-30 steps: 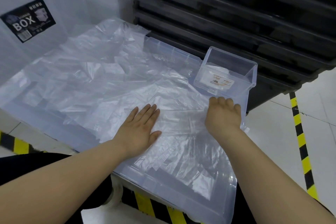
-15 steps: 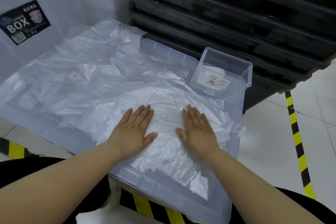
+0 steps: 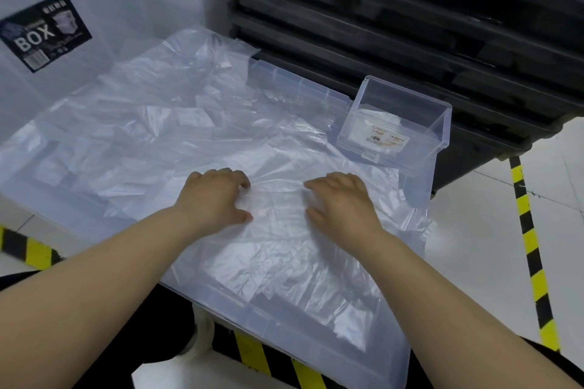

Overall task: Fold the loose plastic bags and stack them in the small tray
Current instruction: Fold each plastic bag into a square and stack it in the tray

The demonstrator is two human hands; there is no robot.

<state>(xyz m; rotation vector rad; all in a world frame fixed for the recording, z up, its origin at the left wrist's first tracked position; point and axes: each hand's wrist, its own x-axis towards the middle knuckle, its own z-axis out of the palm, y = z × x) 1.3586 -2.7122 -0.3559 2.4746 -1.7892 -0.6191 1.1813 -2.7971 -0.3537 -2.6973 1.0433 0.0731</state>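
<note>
A sheet of clear plastic bag (image 3: 278, 208) lies flat near the front of a large clear lid (image 3: 284, 338). My left hand (image 3: 215, 196) and my right hand (image 3: 343, 199) sit on either side of it, fingers curled down and pinching the film. More loose clear bags (image 3: 142, 126) spread in a crumpled pile over the lid's left and back. The small clear tray (image 3: 441, 133) stands at the lid's back right corner, beyond my right hand, with a white label showing on its bottom.
Black stacked crates (image 3: 395, 16) rise right behind the lid and tray. A big translucent storage box with a "BOX" sticker (image 3: 44, 31) stands at the back left. Yellow-black tape (image 3: 527, 230) runs over the white floor at the right and below the lid.
My right hand came back from the tray's front edge to the bag, lay flat beside my left hand, and now the fingers of both hands have curled onto the film.
</note>
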